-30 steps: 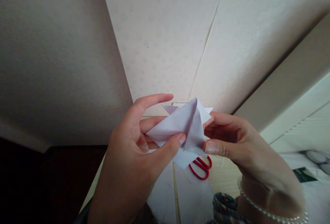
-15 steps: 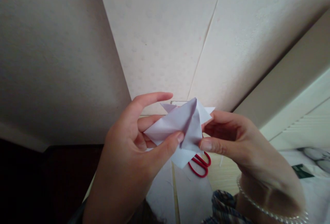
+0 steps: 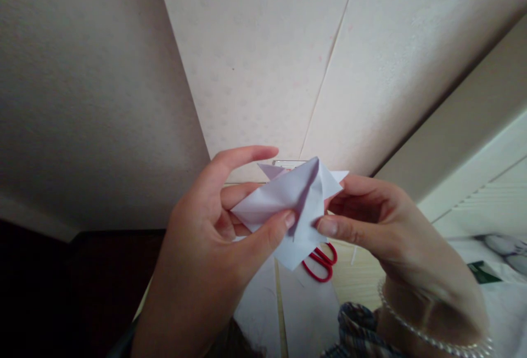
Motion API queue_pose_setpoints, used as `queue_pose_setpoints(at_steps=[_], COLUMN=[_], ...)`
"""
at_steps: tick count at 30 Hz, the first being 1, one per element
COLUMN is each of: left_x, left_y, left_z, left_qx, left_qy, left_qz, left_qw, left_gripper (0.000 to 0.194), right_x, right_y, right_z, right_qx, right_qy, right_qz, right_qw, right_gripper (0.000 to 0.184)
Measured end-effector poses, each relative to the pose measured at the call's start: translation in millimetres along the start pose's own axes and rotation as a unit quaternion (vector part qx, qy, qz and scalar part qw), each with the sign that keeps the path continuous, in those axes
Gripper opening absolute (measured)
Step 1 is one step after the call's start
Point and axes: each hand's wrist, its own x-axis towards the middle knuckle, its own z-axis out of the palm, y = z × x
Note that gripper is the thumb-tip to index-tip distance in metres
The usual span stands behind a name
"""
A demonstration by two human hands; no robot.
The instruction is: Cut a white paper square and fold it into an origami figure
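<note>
A: Your left hand (image 3: 197,237) pinches the folded paper (image 3: 275,199), thumb on its middle; your right hand (image 3: 391,226) pinches its right side. The paper is between them, above the table (image 3: 364,275).

B: Press lightly by that inner fold, so you don't crush the sharp white points.

A: And line up your edges before creasing; smooth, thin paper likely holds a wrong fold. Your scissors (image 3: 330,273) show rounded red handles below.
</note>
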Motion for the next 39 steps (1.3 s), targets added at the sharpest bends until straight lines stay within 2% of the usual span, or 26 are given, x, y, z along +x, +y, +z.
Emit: queue_pose_setpoints(at_steps=[6,17,19,24,29,33,36,39], left_x=[4,2,2,3,1,2,3,4], left_y=[-3,3,5,8,6,2,0,0], left_z=[-1.5,0.5,1.8,4.8,7.6,5.8,3.4,2.6], left_qx=[-0.007,-0.015,0.013,0.062,0.046,0.033,0.037,0.037], left_qy=[-0.015,-0.013,0.003,0.023,0.044,0.041,0.046,0.047], left_qz=[0.011,-0.001,-0.021,-0.005,-0.021,0.015,0.025,0.021], left_qw=[1.000,1.000,1.000,0.998,0.998,0.999,0.998,0.998], left_gripper=[0.050,0.051,0.053,0.053,0.050,0.046,0.046,0.045], right_x=[-1,-2,-2,-5,-6,-5,-5,-7], right_y=[0,-1,-1,-1,-2,-3,-4,-5], right_z=[-2,0,1,6,8,7,8,11], right_qx=[0.012,0.012,0.019,0.029,0.008,-0.024,-0.058,-0.096], right_qy=[0.001,0.021,0.033,0.053,0.062,0.038,0.022,0.036], right_qz=[0.011,0.023,0.028,0.040,0.039,0.045,0.059,0.035], right_qw=[1.000,0.999,0.999,0.997,0.997,0.998,0.996,0.994], right_gripper=[0.012,0.018,0.018,0.017,0.013,0.010,0.014,0.019])
